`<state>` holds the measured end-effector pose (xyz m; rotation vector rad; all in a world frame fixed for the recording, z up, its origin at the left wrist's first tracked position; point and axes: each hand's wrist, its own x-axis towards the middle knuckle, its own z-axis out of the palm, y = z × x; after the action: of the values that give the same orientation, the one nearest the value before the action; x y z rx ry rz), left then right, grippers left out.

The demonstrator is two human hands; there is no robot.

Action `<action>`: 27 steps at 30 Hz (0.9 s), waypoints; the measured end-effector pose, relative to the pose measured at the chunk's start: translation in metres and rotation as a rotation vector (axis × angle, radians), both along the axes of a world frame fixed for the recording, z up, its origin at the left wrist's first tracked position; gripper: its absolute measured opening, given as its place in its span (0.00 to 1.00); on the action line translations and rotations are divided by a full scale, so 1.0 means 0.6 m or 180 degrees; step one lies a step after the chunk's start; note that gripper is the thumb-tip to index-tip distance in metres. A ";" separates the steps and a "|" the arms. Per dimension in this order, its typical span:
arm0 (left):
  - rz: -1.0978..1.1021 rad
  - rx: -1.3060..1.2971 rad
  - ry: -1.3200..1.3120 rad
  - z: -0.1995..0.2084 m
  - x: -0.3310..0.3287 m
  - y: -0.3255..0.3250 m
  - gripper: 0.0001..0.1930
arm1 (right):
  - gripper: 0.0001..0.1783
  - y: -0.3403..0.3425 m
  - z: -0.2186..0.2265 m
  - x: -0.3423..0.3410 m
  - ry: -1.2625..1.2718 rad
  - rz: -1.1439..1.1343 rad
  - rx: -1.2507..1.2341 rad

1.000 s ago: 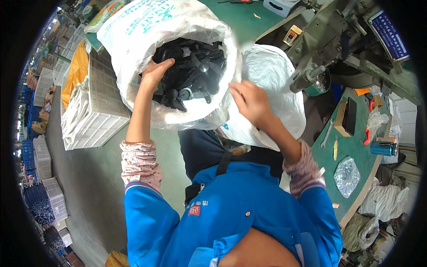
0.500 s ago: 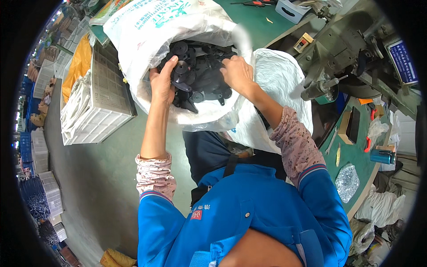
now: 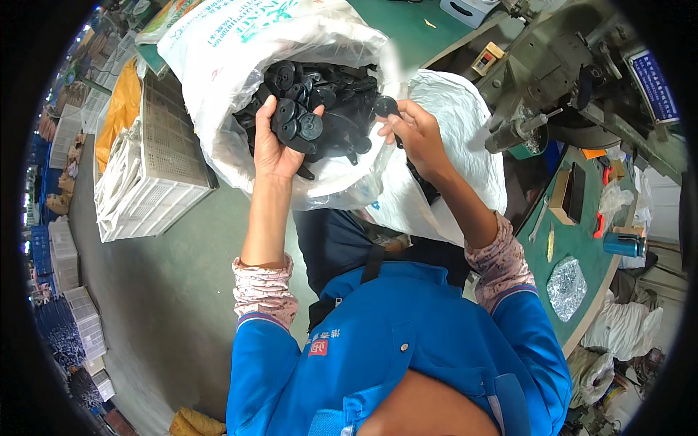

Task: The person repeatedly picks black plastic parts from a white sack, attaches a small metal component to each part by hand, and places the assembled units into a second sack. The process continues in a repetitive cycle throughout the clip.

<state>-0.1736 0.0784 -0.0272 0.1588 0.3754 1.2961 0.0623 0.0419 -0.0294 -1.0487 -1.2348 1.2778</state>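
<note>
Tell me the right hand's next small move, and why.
I'd probably ease the right hand rightward, over the white sack beside it: it pinches a single round black part near the filled bag's rim, close to that sack, while the left hand holds several more black parts.

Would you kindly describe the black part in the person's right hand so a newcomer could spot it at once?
Find the large white sack with black parts heaped in its mouth. At that mouth's right edge is the person's bare right hand. It holds the round-faced black part by the sack's white rim, unlike the black cluster in the bare left hand.
</note>
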 end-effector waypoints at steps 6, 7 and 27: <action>-0.0012 -0.0155 0.0023 0.012 0.057 -0.026 0.18 | 0.11 -0.080 0.041 0.028 -0.0067 0.0012 0.0148; -0.0018 -0.0157 0.0078 0.016 0.070 -0.030 0.17 | 0.11 -0.093 0.046 0.031 -0.0052 -0.0012 0.0137; 0.0159 0.0247 0.0394 0.005 0.222 -0.064 0.16 | 0.13 -0.174 0.024 0.089 0.1594 -0.1104 -0.0564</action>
<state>-0.0403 0.0398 -0.0239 0.2977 0.4369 1.3544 0.1158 -0.0626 -0.0151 -0.9383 -0.5436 1.2851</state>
